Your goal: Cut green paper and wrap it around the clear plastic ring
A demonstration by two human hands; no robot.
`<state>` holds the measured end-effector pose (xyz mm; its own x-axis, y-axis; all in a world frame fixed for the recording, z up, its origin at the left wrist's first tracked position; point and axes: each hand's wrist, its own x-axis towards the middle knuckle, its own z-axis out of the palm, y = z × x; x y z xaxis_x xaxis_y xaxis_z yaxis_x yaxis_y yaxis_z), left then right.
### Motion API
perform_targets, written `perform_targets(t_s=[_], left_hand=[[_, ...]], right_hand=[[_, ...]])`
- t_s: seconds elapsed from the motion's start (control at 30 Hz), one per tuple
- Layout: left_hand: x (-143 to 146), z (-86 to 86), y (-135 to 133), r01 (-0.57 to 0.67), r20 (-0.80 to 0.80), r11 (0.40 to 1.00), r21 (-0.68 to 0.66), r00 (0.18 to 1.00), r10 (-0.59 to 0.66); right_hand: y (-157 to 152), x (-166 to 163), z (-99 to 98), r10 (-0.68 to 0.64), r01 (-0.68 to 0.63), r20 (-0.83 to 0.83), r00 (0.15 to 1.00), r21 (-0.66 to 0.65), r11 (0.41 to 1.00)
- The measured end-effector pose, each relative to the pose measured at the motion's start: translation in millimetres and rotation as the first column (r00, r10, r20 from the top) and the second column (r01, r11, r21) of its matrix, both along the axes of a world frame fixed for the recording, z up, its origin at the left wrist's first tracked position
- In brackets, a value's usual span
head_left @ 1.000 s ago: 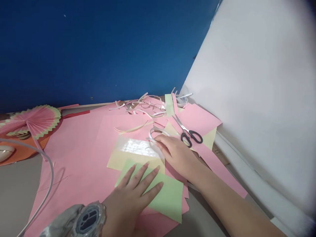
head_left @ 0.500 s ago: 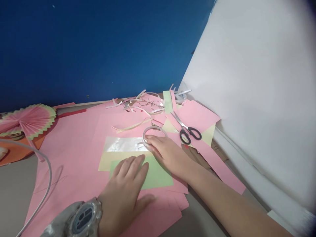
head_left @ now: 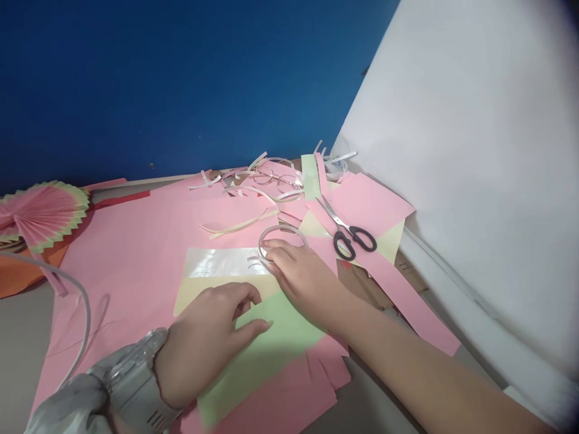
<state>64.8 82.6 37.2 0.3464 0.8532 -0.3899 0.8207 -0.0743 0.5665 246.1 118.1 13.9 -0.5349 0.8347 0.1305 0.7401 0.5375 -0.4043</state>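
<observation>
My left hand point(head_left: 212, 337), with a watch on its wrist, has its fingers curled and pinches the upper edge of a light green paper point(head_left: 280, 340). That sheet lies tilted over a pale yellow paper point(head_left: 199, 290), which carries a shiny strip of clear tape point(head_left: 217, 262). My right hand point(head_left: 303, 277) rests at the strip's right end, fingers closed on the near rim of a thin clear tape roll point(head_left: 271, 232). Everything sits on large pink paper sheets point(head_left: 136, 253).
Black-handled scissors point(head_left: 348, 232) lie just right of my right hand. Wire-rimmed glasses point(head_left: 271, 178) and several cut paper strips sit at the back. A pleated pink fan point(head_left: 40, 211) is far left, a white cable point(head_left: 81, 301) near left. A big white sheet point(head_left: 474, 150) leans on the right.
My left hand went from lying flat on the green paper to curling and pinching its edge. The green paper has turned and slid nearer. My right hand shifted slightly left with the tape roll.
</observation>
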Motion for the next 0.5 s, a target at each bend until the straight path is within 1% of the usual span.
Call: perform_targets(t_s=[0.17,0.37,0.5], left_hand=[[6,-2.7,5,0.021,0.025,0.999,0.026,0.999,-0.022],[12,-6.7,1,0.053,0.099,0.988,0.145,0.993,-0.068],[9,-9.9,0,0.057,0.142,0.980,0.190,0.986,-0.084]], right_hand=[[1,-1,1.7,0.006,-0.006,0.009,1.000,-0.011,1.000],[1,-1,5.5,0.007,-0.007,0.001,1.000,-0.032,0.999],[0,0,5.8,0.017,-0.017,0.001,1.000,-0.031,0.999]])
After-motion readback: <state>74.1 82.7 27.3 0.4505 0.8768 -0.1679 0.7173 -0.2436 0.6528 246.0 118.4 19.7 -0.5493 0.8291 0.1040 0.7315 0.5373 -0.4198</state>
